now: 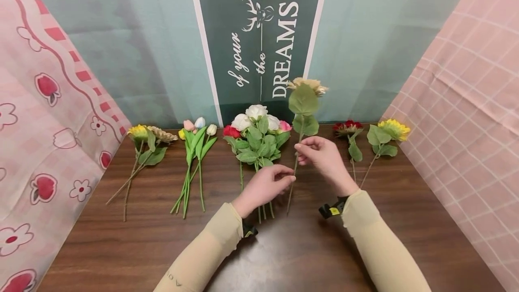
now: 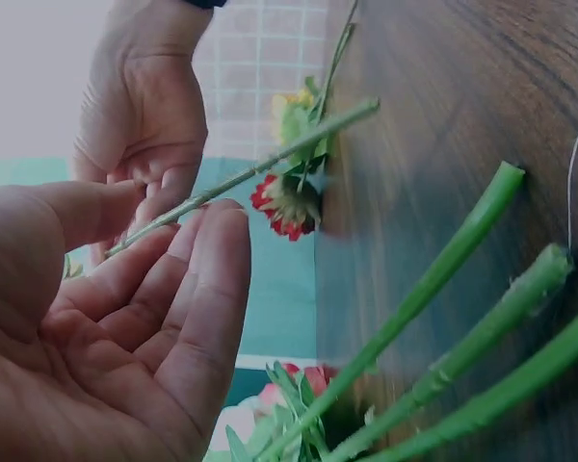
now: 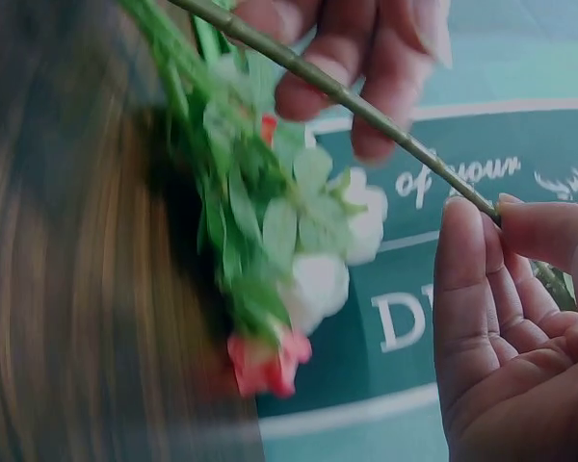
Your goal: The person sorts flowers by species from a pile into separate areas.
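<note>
My right hand pinches the stem of a cream-coloured artificial flower between thumb and fingertips. The flower stands upright, its bloom and broad green leaves at the top. Lower down, my left hand is at the same stem, its fingers loosely bent and its thumb apart from them; the stem crosses at the fingertips. Just behind the left hand lies a bunch of white roses with a red rose and a pink one, partly covered by that hand.
On the wooden table, a yellow flower and a beige flower lie at left, beside several tulips. A red flower and a yellow sunflower lie at right. Printed cloths hang around the table.
</note>
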Motion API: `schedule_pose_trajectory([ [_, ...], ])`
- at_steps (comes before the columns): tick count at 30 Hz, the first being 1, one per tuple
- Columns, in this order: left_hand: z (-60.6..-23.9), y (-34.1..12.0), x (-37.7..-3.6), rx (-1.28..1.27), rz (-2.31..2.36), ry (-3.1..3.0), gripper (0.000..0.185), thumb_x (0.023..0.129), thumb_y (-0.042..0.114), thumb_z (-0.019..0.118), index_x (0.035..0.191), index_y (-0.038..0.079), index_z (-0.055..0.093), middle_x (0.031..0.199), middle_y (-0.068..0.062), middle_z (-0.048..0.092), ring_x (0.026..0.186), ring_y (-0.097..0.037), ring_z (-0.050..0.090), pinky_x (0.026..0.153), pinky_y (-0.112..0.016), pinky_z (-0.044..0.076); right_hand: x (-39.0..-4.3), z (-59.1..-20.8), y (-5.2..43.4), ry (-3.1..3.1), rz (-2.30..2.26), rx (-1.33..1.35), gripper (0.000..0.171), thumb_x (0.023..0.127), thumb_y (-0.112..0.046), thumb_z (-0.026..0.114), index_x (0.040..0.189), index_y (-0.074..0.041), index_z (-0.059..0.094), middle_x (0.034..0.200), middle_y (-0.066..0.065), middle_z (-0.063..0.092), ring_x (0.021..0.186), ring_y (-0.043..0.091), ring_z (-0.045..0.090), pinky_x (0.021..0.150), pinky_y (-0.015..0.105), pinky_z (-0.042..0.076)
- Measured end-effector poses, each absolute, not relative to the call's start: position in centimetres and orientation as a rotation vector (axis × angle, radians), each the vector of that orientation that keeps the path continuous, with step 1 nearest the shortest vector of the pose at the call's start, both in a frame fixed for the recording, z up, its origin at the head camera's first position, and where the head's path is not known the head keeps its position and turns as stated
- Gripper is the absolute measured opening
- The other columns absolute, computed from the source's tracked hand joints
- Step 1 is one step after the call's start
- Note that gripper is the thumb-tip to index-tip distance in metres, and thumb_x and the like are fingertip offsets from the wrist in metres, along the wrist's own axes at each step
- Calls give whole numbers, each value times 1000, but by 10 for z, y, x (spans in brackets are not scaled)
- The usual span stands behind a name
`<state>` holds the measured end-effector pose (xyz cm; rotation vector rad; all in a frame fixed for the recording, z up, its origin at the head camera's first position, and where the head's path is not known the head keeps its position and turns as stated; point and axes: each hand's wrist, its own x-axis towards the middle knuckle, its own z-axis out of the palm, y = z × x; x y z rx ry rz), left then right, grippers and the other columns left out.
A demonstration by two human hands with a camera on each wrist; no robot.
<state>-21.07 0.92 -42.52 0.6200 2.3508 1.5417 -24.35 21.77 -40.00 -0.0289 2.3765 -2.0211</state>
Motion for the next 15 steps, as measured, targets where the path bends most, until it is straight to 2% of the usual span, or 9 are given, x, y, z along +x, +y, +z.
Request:
schedule_pose_trajectory([
  [4,-430,6,-212,549,1674,2254,21,99,22,70,112,6,73,90,-1,74,79,-29,73,67,-31,60,-243,-405,200,2320,-2067,-45,36,93,-28,79,108,3,68,86,14,71,73,21,70,75,46,62],
  [10,-432,4,-214,517,1708,2238,10,98,16,71,103,7,70,88,0,72,70,-16,70,70,-41,62,-240,-406,191,2280,-2098,-36,35,92,-27,79,108,3,69,86,13,71,71,19,69,73,42,62],
  [15,-434,2,-215,512,1719,2227,7,98,14,71,102,8,70,89,1,72,69,-15,70,69,-40,62,-242,-408,190,2136,-2180,-36,37,94,-19,77,118,8,67,94,12,74,79,19,72,76,37,62],
])
